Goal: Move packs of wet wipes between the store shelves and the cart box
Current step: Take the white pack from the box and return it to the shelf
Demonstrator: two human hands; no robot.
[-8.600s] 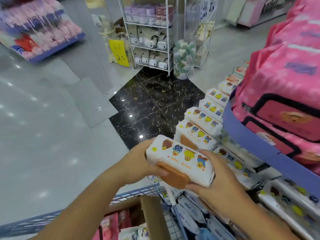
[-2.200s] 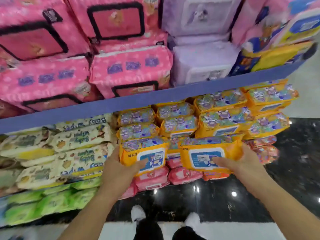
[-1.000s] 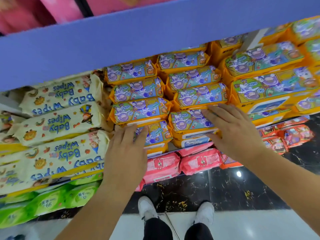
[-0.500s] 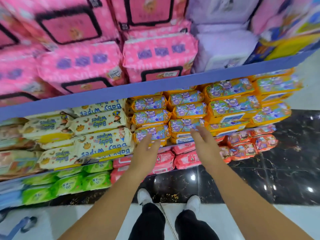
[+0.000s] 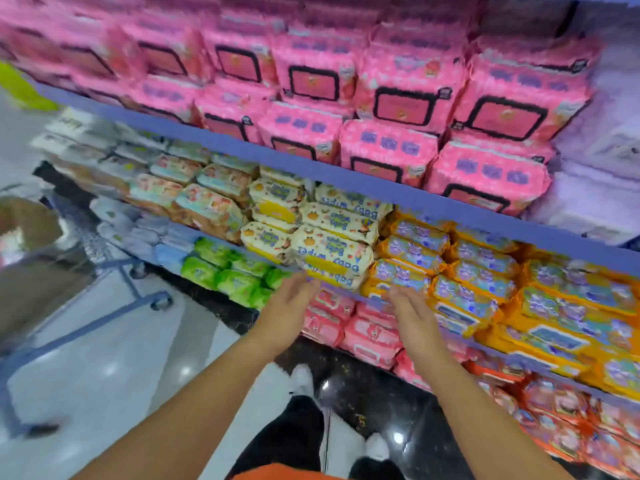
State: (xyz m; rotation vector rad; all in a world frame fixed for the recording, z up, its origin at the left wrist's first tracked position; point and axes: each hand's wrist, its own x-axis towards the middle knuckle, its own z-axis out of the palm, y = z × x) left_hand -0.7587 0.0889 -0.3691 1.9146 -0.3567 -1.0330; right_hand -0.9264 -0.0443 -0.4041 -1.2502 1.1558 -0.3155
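Reaching in, nothing held yet.
Flat, fingers straight: left hand (image 5: 290,308), right hand (image 5: 414,315); a careless brush could tip the cream wipes packs (image 5: 332,251) off their stack.

Two empty hands, left hand (image 5: 289,308), right hand (image 5: 412,315), wipes shelves (image 5: 381,192)

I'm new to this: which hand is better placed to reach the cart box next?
Probably the left hand: empty, fingers relaxed, on the side where the cart box stands. The right hand, also empty, hovers by the orange packs, farther away.
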